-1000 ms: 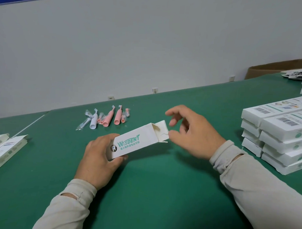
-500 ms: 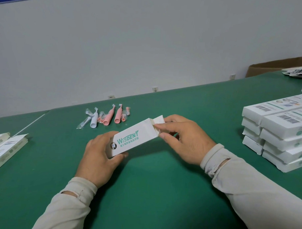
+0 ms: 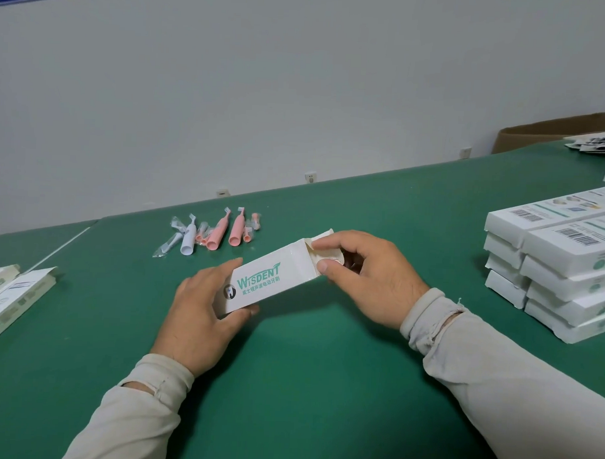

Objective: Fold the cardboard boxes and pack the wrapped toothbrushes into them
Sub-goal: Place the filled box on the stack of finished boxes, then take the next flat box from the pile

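A white toothbrush box with green lettering lies tilted between my hands on the green table. My left hand grips its near end, thumb below and fingers behind. My right hand is at the far open end, with thumb and forefinger pinching the end flaps inward. Several wrapped toothbrushes, pink and white, lie in a small heap behind the box.
Stacks of closed white boxes stand at the right. Flat unfolded boxes lie at the left edge. A brown carton and more packets sit at the far right by the wall.
My right hand came from hovering open beside the box end to pinching its flaps, folding them inward. The left hand kept its hold on the box.
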